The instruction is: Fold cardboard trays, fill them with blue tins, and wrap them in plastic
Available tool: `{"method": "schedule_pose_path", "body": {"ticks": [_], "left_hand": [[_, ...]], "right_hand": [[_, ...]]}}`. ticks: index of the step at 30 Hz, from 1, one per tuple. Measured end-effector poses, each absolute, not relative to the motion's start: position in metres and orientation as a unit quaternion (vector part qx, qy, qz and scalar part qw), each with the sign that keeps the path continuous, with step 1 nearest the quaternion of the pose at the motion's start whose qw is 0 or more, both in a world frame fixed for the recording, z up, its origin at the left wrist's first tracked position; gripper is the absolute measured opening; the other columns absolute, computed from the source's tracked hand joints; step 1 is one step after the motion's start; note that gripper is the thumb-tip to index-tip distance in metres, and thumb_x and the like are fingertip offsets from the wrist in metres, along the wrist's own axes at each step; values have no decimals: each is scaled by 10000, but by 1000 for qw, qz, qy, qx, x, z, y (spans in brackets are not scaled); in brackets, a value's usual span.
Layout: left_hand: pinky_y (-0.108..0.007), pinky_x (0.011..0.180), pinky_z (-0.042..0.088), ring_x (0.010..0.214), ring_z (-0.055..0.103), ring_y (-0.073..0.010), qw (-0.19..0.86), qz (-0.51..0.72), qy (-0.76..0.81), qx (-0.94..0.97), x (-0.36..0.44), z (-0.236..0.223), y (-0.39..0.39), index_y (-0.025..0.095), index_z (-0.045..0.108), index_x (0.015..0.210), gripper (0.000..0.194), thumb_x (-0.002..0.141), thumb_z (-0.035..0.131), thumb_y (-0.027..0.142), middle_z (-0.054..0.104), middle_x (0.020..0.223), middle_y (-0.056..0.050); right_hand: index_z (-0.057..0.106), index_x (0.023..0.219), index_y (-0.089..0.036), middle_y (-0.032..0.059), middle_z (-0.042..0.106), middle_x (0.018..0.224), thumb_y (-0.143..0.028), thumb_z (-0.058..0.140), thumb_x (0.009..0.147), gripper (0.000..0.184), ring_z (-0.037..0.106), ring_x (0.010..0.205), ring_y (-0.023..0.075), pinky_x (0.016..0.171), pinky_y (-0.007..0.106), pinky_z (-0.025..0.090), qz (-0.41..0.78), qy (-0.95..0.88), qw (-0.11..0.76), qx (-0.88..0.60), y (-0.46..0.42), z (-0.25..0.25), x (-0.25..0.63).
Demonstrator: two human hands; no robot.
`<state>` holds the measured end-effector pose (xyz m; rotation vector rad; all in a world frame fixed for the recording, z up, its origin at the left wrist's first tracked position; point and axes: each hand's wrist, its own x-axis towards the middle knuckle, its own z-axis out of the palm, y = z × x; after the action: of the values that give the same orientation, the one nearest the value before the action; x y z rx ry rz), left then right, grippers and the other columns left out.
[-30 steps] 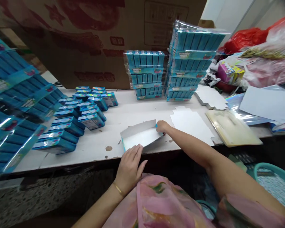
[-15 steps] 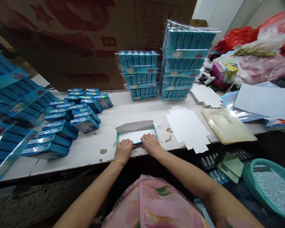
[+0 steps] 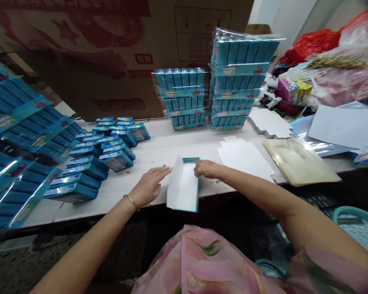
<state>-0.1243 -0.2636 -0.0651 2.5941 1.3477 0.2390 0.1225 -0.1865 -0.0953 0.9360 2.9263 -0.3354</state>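
A half-folded carton, white inside and blue outside, stands turned lengthwise at the table's front edge. My right hand pinches its far right corner. My left hand lies with fingers stretched out flat against the carton's left flap. A gold bangle sits on my left wrist. Flat white carton blanks lie just right of my right hand.
Loose small blue boxes lie in rows at the left. Wrapped stacks of blue packs stand at the back before a big cardboard box. More wrapped packs pile far left. Papers, a board and bags clutter the right.
The carton has been turned from lying crosswise to lengthwise and lifted on edge. My right hand moved from its near edge to its far corner; my left hand opened against its left side.
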Motion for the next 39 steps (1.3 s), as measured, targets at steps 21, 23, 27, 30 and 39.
{"method": "schedule_pose_path", "body": {"ticks": [21, 23, 27, 30, 39], "left_hand": [[-286, 661, 394, 862, 532, -214, 15, 20, 515, 857, -81, -82, -218, 144, 576, 824, 285, 857, 317, 259, 590, 877, -105], [-257, 652, 392, 778, 545, -175, 101, 5, 501, 860, -90, -76, -217, 163, 582, 787, 265, 843, 352, 283, 607, 820, -64], [-219, 634, 389, 685, 537, -129, 213, -1, 512, 833, -101, -78, -205, 170, 590, 765, 297, 840, 343, 317, 613, 721, -16], [-225, 640, 394, 703, 544, -139, 207, -36, 558, 803, -102, -82, -197, 181, 600, 772, 279, 821, 387, 354, 618, 727, -17], [-342, 709, 401, 919, 478, -249, -17, 11, 618, 786, -77, -118, -256, 155, 546, 917, 247, 812, 444, 353, 544, 953, -116]], "right_hand": [[518, 1109, -163, 106, 534, 1129, -139, 365, 857, 297, 457, 1045, 186, 880, 351, 406, -10, 890, -202, 408, -275, -102, 106], [509, 1135, -159, 107, 511, 1177, -128, 342, 864, 320, 424, 1106, 186, 911, 347, 387, 10, 899, -210, 385, -266, -107, 103], [494, 1165, -128, 109, 474, 1233, -109, 331, 863, 343, 338, 1205, 194, 989, 352, 314, 46, 908, -197, 367, -241, -123, 97], [469, 1186, -121, 117, 479, 1223, -146, 418, 841, 349, 359, 1192, 210, 1015, 409, 256, 39, 917, -157, 365, -223, -134, 92], [561, 992, -167, 85, 555, 978, -205, 414, 857, 203, 485, 935, 184, 754, 298, 397, 1, 906, -54, 420, -205, -128, 91]]}}
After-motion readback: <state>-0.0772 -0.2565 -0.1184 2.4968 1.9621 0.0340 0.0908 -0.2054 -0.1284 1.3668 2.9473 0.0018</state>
